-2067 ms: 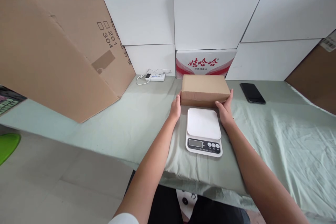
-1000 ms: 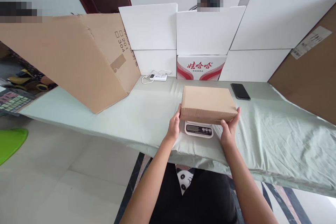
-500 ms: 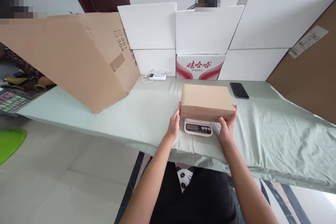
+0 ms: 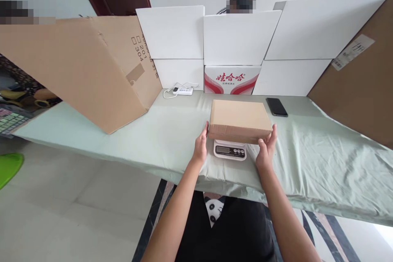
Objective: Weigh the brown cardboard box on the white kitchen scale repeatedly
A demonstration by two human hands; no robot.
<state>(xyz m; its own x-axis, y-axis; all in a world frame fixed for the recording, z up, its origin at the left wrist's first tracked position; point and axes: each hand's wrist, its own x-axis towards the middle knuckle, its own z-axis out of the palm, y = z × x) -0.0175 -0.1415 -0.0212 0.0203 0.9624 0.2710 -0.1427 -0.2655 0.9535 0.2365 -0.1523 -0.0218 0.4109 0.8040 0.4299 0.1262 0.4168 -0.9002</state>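
A brown cardboard box [image 4: 239, 116] rests on a white digital kitchen scale [image 4: 230, 151], covering its platform; only the front panel with display and buttons shows. My left hand [image 4: 201, 145] is at the box's left side, fingers stretched forward beside it; whether they touch is hard to tell. At the right front corner, my right hand [image 4: 265, 149] is open, thumb apart from the fingers, the fingers close along the box's right side. Neither hand is wrapped round the box.
Behind the scale stands a wall of white boxes [image 4: 235, 39]. Large brown cartons flank the table left [image 4: 92, 69] and right [image 4: 353, 90]. A black phone [image 4: 276, 107] lies right of the box; a white power strip with cable [image 4: 183, 91] lies at the back. Another person is partly visible behind.
My hands have loosened slightly from the box's sides, the right thumb moving off its front face. The box stays on the scale. The view has shifted a little.
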